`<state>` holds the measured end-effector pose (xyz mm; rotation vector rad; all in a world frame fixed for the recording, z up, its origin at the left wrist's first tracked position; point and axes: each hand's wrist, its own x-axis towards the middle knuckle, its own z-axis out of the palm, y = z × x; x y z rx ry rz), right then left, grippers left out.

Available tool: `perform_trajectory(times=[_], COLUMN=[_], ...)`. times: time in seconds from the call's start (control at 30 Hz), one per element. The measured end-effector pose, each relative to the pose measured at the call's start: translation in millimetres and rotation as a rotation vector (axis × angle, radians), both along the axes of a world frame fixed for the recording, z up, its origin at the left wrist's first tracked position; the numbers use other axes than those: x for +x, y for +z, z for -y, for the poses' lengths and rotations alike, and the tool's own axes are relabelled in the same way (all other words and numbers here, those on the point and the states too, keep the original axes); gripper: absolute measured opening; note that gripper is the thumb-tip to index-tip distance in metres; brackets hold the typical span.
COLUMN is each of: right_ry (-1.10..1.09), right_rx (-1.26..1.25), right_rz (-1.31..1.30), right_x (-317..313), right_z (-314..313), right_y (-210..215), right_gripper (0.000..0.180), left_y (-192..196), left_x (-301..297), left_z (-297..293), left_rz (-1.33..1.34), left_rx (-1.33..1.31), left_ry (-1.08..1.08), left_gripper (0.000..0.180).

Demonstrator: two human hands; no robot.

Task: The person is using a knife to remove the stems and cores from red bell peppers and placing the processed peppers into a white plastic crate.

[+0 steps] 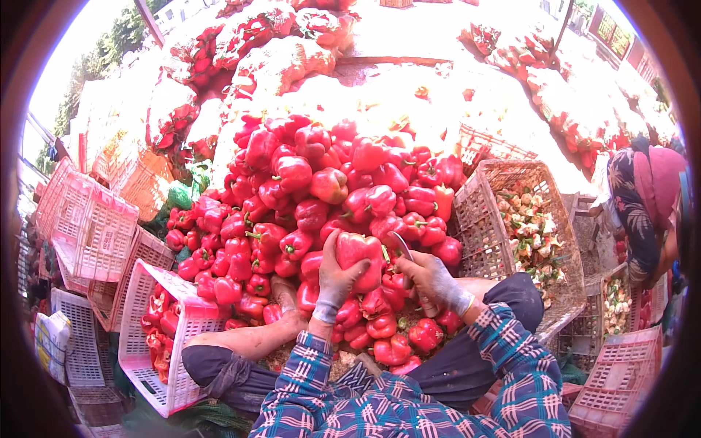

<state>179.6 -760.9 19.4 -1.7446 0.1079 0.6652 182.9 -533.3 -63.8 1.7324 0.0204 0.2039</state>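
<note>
**Red pepper held up over the heap**

The left hand [337,281], in a grey glove, was closed around a large red pepper [360,255], fingers wrapped up its left side, holding it just above the near edge of a big heap of red peppers [321,182]. The right hand [432,281], also gloved, was clenched on the handle of a small knife [399,244] whose curved blade met the pepper's right side near the stem end. Both forearms came up in blue plaid sleeves [504,343].

At the heap's left edge a pale pink plastic crate [139,321] lay tilted on its side, part filled with red peppers. More empty pink crates [91,226] were stacked farther left. At the heap's right edge a woven basket [482,219] held cut stems and pale trimmings. Another person [646,212] in a dark patterned top and pink head covering bent over by the right edge of the view.
</note>
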Motion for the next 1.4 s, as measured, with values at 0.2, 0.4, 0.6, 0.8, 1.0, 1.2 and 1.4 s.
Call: perform_trajectory(times=[0.2,0.4,0.6,0.8,1.0,1.2,1.4], right_ry=[-0.031,-0.094,-0.099,-0.172,-0.043,0.120,0.283], right_rx=[0.228,0.188,0.072,0.132,-0.616,-0.783,-0.875], right_rz=[-0.015,0.032,-0.022,-0.155,0.570,1.147,1.479], right_x=[-7,-21,-52,-95,-97,-69,-30], right_z=[-34,-42,-53,-71,-79,-51,-15], right_y=[9,17,11,-18,-79,-79,-50], right_gripper=[0.028,0.026,0.025,0.024,0.021,0.013,0.008], left_y=[49,55,40,38,25,20,82], left_x=[-20,-24,-25,-27,-31,-57,-88], left_z=[6,11,13,17,18,3,-10], left_rz=[0.188,0.320,0.168,0.012,-0.267,-0.448,-0.499], left_rx=[0.114,0.295,-0.015,-0.329,-1.109,-1.406,-1.141], left_ry=[0.035,0.069,0.071,0.064,-0.046,-0.283,-0.426], left_gripper=[0.091,0.088,0.087,0.086,0.059,0.051,0.058])
